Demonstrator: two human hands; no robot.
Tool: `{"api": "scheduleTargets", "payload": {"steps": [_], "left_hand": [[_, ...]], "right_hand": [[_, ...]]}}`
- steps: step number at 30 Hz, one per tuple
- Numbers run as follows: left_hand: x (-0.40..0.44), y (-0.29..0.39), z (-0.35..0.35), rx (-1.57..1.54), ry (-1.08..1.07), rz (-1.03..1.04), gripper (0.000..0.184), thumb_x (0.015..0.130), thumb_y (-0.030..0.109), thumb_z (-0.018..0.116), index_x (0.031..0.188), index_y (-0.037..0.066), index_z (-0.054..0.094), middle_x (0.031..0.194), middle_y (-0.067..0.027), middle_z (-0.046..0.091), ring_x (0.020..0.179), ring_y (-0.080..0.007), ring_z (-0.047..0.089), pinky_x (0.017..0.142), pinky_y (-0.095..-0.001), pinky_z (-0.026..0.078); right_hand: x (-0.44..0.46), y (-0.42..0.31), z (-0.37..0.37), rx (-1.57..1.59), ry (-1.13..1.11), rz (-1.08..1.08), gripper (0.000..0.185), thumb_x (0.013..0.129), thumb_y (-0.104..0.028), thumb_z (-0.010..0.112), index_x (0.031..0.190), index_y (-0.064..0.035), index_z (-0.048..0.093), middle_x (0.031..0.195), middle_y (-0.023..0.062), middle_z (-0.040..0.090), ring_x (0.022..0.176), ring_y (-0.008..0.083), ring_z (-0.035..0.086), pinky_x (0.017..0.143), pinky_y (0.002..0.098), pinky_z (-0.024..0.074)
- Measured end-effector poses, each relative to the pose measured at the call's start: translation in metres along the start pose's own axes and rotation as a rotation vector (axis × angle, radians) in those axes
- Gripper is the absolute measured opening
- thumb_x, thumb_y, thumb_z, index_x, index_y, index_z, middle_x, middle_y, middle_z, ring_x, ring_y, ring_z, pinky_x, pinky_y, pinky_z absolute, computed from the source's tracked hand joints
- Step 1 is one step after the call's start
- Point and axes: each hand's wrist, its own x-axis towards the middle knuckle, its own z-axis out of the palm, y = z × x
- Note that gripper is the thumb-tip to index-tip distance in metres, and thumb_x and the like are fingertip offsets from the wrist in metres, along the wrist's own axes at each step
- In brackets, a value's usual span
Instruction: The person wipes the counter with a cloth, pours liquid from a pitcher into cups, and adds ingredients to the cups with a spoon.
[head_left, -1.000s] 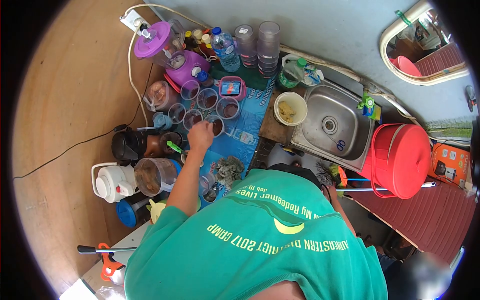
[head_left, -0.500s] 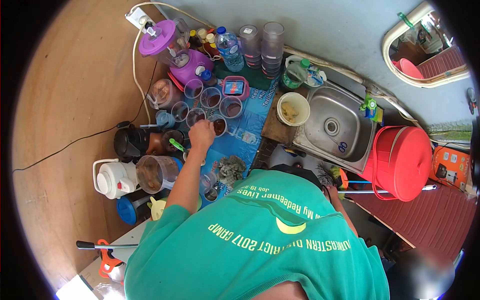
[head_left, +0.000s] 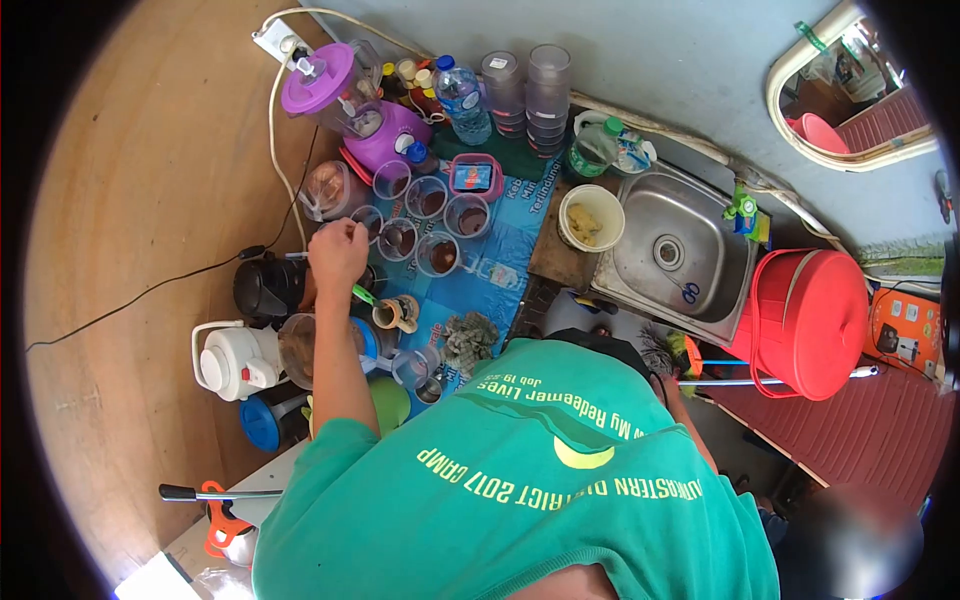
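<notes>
My left hand reaches in from the left, fingers curled closed; what they hold, if anything, is hidden. It hovers about where a small blue cup stood, which it now covers. Just right of it are several clear plastic cups, such as the front cup and the cup beside it, with dark brown contents at the bottom. A mug and a green handle lie near my wrist. My right hand is low at my right side, mostly hidden by my green shirt; its fingers do not show.
Behind the cups stand a purple blender, a water bottle and stacked cups. A white tub sits beside the metal sink, which holds scissors. A red bucket is at right, a white kettle at left.
My left hand has moved left, from above the front clear cups to the spot of the small blue cup. The mug has come into fuller view. My right arm looks unchanged.
</notes>
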Motion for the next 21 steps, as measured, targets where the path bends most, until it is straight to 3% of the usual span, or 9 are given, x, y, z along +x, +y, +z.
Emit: {"api": "scheduleTargets", "payload": {"steps": [3,6,8,10,12,16,20,21], "left_hand": [[-0.006,-0.029,0.053,0.13,-0.164,0.029,0.026,0.086,0.027,0.064,0.087,0.003,0.073,0.082,-0.019,0.07,0.078,-0.0393,0.067,0.07,-0.0472,0.053],[-0.019,-0.028,0.089,0.114,-0.161,0.023,0.027,0.087,0.031,0.065,0.091,0.006,0.073,0.09,-0.0184,0.07,0.084,-0.0389,0.067,0.075,-0.0488,0.053],[-0.018,-0.032,0.099,0.131,-0.155,-0.047,0.028,0.086,0.034,0.066,0.095,0.009,0.074,0.095,-0.0172,0.071,0.089,-0.0388,0.067,0.078,-0.0487,0.053],[-0.014,-0.026,0.097,0.274,-0.357,-0.19,0.027,0.089,0.033,0.062,0.097,0.01,0.073,0.097,-0.0183,0.071,0.092,-0.0399,0.067,0.08,-0.0508,0.053],[-0.012,-0.029,0.101,0.226,-0.333,-0.203,0.027,0.089,0.033,0.062,0.098,0.01,0.073,0.097,-0.0185,0.071,0.093,-0.0398,0.067,0.081,-0.0508,0.053],[-0.012,-0.025,0.102,0.265,-0.339,-0.233,0.028,0.089,0.033,0.061,0.098,0.01,0.074,0.098,-0.0198,0.071,0.096,-0.0404,0.066,0.083,-0.0506,0.052],[-0.009,-0.037,0.107,0.178,-0.267,-0.27,0.028,0.089,0.034,0.062,0.097,0.01,0.074,0.098,-0.0209,0.07,0.096,-0.0409,0.066,0.083,-0.0508,0.052],[-0.009,-0.036,0.105,0.22,-0.307,-0.237,0.028,0.089,0.034,0.062,0.097,0.009,0.074,0.098,-0.0211,0.07,0.095,-0.0413,0.066,0.082,-0.051,0.052]], "right_hand": [[-0.002,-0.014,-0.002,0.007,-0.015,0.054,0.02,0.088,-0.021,0.061,0.089,-0.0022,0.067,0.068,0.0089,0.065,0.056,0.0204,0.063,0.052,0.0339,0.0484],[-0.006,-0.025,-0.006,0.017,-0.031,0.148,0.022,0.087,-0.022,0.062,0.09,-0.0013,0.069,0.071,0.0101,0.067,0.058,0.0202,0.064,0.053,0.0354,0.0486],[-0.007,-0.023,-0.006,0.059,0.01,0.134,0.022,0.086,-0.022,0.064,0.091,-0.0012,0.069,0.073,0.0101,0.068,0.061,0.0194,0.064,0.054,0.0356,0.0485],[0.005,0.002,0.003,0.101,0.053,0.116,0.022,0.085,-0.022,0.065,0.091,-0.0011,0.07,0.075,0.0101,0.068,0.064,0.0187,0.064,0.056,0.0357,0.0485],[0.03,0.055,0.018,0.271,0.028,0.258,0.023,0.085,-0.022,0.067,0.093,-0.0005,0.071,0.079,0.0091,0.068,0.067,0.0175,0.062,0.057,0.0343,0.0474],[-0.007,0.017,0.001,0.382,-0.067,0.366,0.023,0.085,-0.022,0.067,0.094,-0.0006,0.07,0.079,0.0076,0.069,0.064,0.0166,0.061,0.056,0.0328,0.0464],[-0.047,-0.005,0.001,0.386,-0.042,0.423,0.019,0.085,-0.019,0.067,0.091,-0.0013,0.068,0.075,0.0056,0.066,0.063,0.0151,0.06,0.056,0.0308,0.0466],[-0.058,-0.008,0.003,0.372,0.017,0.351,0.018,0.085,-0.018,0.067,0.09,-0.0011,0.068,0.074,0.0055,0.065,0.062,0.0153,0.059,0.055,0.0306,0.0467]]}}
